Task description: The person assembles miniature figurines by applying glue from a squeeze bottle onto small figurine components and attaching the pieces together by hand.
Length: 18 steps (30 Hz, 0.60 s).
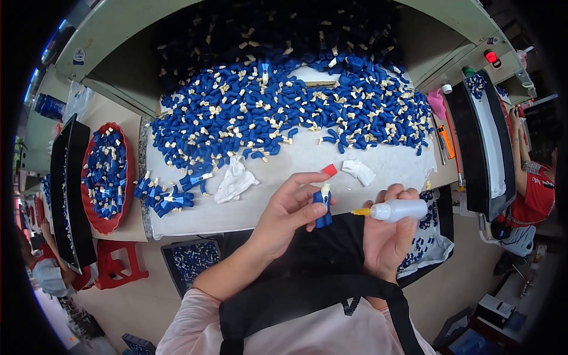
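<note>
The likeliest trouble is a stray drip; the yellow nozzle (361,212) points toward 9 o'clock at the blue piece (322,217), a small gap between them, and too hard a squeeze on the bottle (401,210) could send liquid onto the left hand (290,207) rather than the piece; a slip of the right hand (383,245) could also jab the nozzle into the left thumb, which lies on that line; the piece seems to have only a small hold, so a knock from 3 o'clock could twist it loose and drop it by the near edge of the counter (195,222); the left fingers are closed on the piece, thumb across its near face and the others behind, its cream tip (325,189) rising clear toward 12 o'clock and its blue end showing below the thumb toward 6; the right fingers grip the bottle, thumb at its 6 o'clock side, fingertips at its 12; a red bit (329,170) sits at the left index fingertip, though whether it is worn or pinched I cannot tell; the rag (235,180) lies toward 10 o'clock from the piece, and the pile (284,112) spreads beyond at 11 to 1.
</note>
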Motion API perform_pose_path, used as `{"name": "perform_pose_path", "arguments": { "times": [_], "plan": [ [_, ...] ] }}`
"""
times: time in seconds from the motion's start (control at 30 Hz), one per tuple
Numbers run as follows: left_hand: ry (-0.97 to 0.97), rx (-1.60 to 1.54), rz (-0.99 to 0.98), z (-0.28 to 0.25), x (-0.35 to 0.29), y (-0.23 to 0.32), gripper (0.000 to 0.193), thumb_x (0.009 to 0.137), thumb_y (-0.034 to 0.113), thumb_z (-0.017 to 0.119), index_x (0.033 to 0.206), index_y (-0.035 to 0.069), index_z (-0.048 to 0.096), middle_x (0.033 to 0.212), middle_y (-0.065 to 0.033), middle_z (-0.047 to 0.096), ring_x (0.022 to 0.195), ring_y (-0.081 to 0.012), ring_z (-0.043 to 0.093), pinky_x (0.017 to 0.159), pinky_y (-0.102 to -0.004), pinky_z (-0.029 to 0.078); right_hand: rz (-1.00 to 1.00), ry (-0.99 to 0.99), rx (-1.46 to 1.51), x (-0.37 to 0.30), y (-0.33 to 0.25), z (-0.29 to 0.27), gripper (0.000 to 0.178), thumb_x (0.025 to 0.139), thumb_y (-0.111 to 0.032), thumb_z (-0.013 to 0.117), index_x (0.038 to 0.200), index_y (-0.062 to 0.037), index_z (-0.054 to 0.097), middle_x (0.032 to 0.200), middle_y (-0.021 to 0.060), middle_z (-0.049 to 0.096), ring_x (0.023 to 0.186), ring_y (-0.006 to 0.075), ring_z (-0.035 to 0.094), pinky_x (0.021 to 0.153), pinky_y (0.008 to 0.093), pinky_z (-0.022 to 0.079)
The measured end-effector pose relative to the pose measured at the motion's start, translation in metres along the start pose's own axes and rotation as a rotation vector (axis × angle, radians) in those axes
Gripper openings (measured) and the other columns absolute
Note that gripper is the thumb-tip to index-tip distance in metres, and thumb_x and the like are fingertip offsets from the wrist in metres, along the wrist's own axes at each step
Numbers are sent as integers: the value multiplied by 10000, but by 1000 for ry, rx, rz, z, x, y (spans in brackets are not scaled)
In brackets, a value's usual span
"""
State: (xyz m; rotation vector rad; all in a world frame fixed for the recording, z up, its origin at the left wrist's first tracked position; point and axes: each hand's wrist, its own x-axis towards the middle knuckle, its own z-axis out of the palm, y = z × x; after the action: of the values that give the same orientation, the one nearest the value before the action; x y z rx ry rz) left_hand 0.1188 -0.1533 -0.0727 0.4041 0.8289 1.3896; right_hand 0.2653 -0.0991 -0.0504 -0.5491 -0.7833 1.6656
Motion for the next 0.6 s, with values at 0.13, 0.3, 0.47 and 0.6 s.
{"name": "perform_pose_path", "arguments": {
  "times": [0.13,0.3,0.47,0.6],
  "plan": [
    [-23,46,-41,2,0,-1,486,746,40,580,1194,58,392,964,-59,525,686,-63,489,498,-181,404,247,-152,310,4,12,0,285,786,-230,560,991,-94,416,904,32,428,734,125,450,843,421,364],
    [-70,61,-62,7,1,-2,497,785,54,539,1244,74,351,895,-23,511,691,-68,487,594,-216,466,255,-59,290,6,18,-2,309,757,-195,586,981,-59,422,901,76,420,833,150,465,866,408,370],
    [-106,-148,-155,1,1,-5,411,851,121,447,1246,76,340,911,-29,506,712,-92,520,737,-304,493,225,-54,293,6,17,-2,299,758,-159,573,983,-38,417,910,85,421,834,170,461,790,348,403],
    [-152,-387,-176,-9,3,-10,398,843,74,437,1222,14,330,932,-111,523,726,-137,572,692,-318,523,98,9,187,5,6,0,294,732,-105,572,967,-27,414,910,99,430,818,171,463,738,317,414]
  ]
}}
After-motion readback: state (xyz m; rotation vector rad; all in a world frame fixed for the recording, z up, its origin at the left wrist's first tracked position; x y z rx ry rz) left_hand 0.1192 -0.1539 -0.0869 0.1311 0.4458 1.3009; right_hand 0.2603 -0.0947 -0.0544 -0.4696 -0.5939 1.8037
